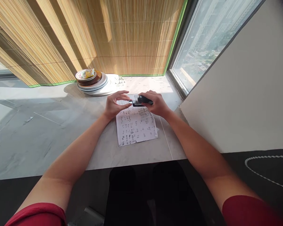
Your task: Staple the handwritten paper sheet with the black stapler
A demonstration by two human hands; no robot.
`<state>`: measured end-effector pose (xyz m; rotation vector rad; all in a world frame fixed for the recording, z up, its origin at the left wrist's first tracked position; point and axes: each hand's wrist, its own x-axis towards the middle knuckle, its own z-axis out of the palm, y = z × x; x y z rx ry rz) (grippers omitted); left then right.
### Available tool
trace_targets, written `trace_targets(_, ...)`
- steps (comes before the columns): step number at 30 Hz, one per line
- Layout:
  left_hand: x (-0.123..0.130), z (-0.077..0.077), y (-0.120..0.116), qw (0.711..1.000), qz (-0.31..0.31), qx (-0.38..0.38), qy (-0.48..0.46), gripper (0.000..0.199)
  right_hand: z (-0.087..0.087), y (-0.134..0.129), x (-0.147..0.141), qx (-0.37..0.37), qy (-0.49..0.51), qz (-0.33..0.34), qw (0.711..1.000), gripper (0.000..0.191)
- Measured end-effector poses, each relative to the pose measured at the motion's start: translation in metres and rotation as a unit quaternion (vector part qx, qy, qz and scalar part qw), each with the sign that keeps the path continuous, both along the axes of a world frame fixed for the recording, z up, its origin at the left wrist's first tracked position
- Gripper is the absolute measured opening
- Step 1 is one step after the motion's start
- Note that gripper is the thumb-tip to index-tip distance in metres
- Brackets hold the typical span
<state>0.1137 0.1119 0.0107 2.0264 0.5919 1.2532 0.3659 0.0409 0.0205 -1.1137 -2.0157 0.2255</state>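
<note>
My right hand (pixel 157 103) is wrapped round a black stapler (pixel 145 100), held above the written papers. A narrow metal part of the stapler sticks out to the left. My left hand (pixel 114 103) has its thumb and fingertips at that metal end, in a pinch, with the upper fingers raised. Whether a strip of staples is in the stapler is too small to tell. Below both hands lie white sheets of paper (pixel 136 128) covered in handwriting, with a printed block partly hidden near the right hand. Their lower edge is slightly torn.
A stack of plates (pixel 93 84) with a small yellow packet (pixel 89 73) on top stands at the back left of the pale stone ledge (pixel 61 131). Behind it hangs a bamboo blind (pixel 122 37). A window (pixel 198 47) and white wall (pixel 245 94) border the right side.
</note>
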Motion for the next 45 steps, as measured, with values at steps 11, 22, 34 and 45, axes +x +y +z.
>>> trace_targets(11,0.004,-0.001,-0.004,0.999,-0.005,-0.041,0.032,0.068,0.004,-0.008,-0.017,-0.040,-0.026,0.012,0.999,0.028)
trace_targets(22,0.004,-0.001,-0.005,0.996,-0.013,-0.069,0.051,0.071,0.002,-0.011,-0.021,-0.021,-0.013,0.041,0.999,0.020)
trace_targets(34,0.004,-0.007,-0.001,0.996,-0.027,-0.031,0.082,0.057,0.000,-0.013,-0.024,-0.003,-0.030,0.064,0.998,0.027)
trace_targets(45,0.011,-0.011,0.005,0.946,-0.040,0.094,0.308,0.046,0.026,-0.002,0.024,-0.022,-0.064,-0.114,0.991,0.035)
